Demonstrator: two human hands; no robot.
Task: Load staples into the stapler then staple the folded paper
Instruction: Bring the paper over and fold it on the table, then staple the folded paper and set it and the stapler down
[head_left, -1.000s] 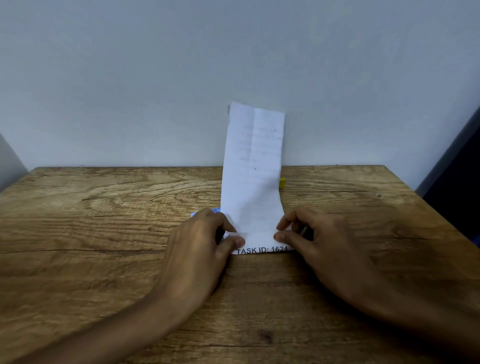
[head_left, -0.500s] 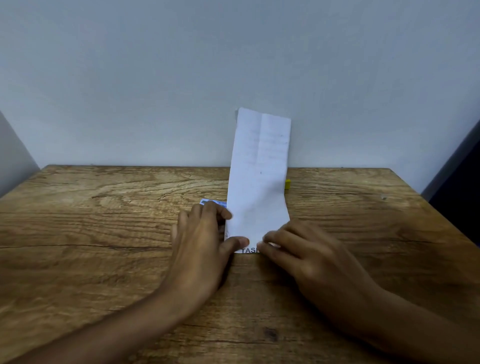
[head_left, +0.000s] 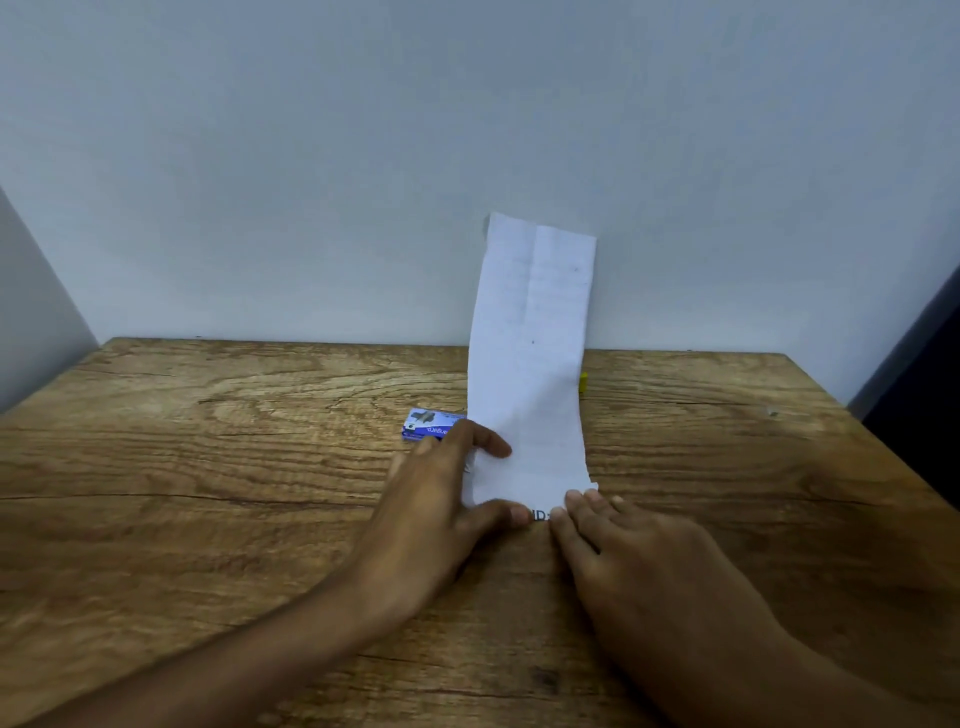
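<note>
Paper (head_left: 530, 364) is the thing under both hands, standing up in a tall folded strip from a crease at the near edge. The left hand (head_left: 436, 499) pinches its lower left corner, thumb along the fold and forefinger laid on the upright face. The right hand (head_left: 634, 561) lies flat, fingertips (head_left: 576, 504) pressing the fold down onto the wooden table (head_left: 208, 467). The step looks like creasing the sheet, before any loading. A small blue box (head_left: 428, 425), probably staples, sits just behind the left hand. A yellow bit (head_left: 584, 382) peeks from behind the strip; whether it is the stapler cannot be told. Next, the hands must let go and reach for the box.
</note>
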